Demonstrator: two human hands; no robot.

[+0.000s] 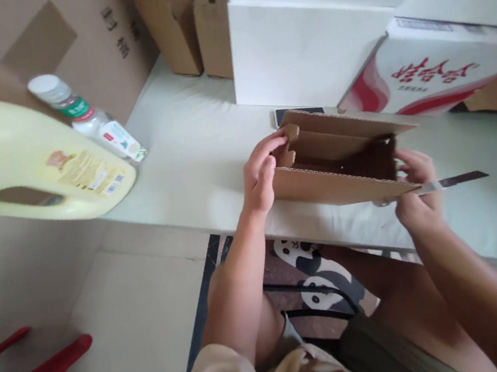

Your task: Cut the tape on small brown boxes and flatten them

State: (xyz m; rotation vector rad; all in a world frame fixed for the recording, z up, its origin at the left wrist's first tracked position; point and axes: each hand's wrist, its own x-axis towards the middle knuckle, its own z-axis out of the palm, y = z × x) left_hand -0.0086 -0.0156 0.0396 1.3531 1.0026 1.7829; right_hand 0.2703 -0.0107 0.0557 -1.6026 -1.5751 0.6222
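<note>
An open brown cardboard box [325, 184] sits tilted near the front edge of the cloth-covered table, its hollow inside facing up. My left hand [261, 172] grips its left end, fingers and thumb around the notched end flap [289, 145]. At the opposite end my right hand [418, 189] is closed on the box's right end. A bladed tool [463, 179] with a pale handle and a long dark blade is also in that hand, pointing right. Whether it is a knife or scissors, I cannot tell. Part of the right fingers is hidden behind the box wall.
Left stand a large pale-yellow jug [85, 151] and a clear bottle [86, 118] with a white cap. Behind are notched cardboard boxes [216, 39], a white box [295, 53] and a red-and-white carton [434, 72]. A dark flat object [298, 113] lies behind the box.
</note>
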